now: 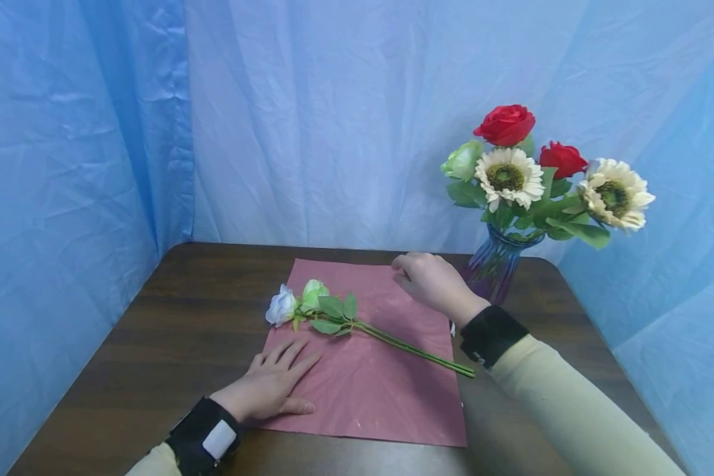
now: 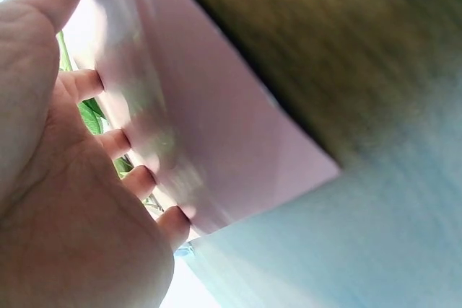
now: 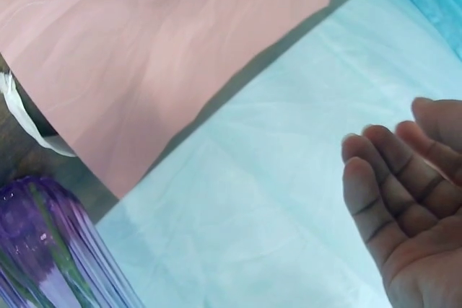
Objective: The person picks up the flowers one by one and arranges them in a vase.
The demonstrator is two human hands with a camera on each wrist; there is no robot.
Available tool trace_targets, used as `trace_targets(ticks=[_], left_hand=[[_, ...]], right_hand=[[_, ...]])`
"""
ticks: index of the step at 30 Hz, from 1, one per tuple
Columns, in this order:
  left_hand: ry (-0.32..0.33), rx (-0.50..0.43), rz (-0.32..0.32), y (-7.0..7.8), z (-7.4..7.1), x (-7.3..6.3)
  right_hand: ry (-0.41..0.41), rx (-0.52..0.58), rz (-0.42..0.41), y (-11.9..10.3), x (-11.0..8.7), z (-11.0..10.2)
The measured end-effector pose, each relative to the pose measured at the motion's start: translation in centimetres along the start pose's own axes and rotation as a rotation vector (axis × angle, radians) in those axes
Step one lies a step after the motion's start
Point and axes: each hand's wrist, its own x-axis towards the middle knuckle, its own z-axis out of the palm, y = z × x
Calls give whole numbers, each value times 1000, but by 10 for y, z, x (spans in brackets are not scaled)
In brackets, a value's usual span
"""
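Observation:
A pink sheet of wrapping paper (image 1: 387, 410) lies flat on the table. Across it are a white rose (image 1: 281, 306) and a pale green rose (image 1: 314, 292), blooms to the left, their green stems (image 1: 413, 349) running to the right edge. My left hand (image 1: 274, 382) rests with spread fingers on the paper's left side, just below the blooms. In the left wrist view its fingertips touch the sheet (image 2: 216, 120). Over the paper's far right corner hovers my right hand (image 1: 431, 281), its fingers loosely bent. The right wrist view shows nothing within that hand (image 3: 419, 214).
A blue-purple glass vase (image 1: 492, 268) stands at the back right, close beside my right hand. It holds red roses (image 1: 506, 125), cream sunflowers (image 1: 508, 177) and a green rose (image 1: 463, 160). A white strip (image 3: 25, 117) pokes out by the paper's right edge. Blue curtains (image 1: 333, 132) hang behind the table.

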Motion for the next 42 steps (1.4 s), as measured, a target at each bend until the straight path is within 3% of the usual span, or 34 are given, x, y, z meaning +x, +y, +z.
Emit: trace_targets(ticks=[15, 26, 35, 42], left_hand=[[-21, 25, -27, 5, -4, 2], [-18, 36, -27, 6, -5, 1], [-15, 31, -26, 8, -5, 0], [-21, 39, -27, 7, -6, 0]], right_hand=[[-169, 18, -1, -4, 4, 17], [-265, -64, 2, -9, 7, 33], [-369, -44, 14, -10, 9, 49], [-345, -39, -30, -9, 8, 64]])
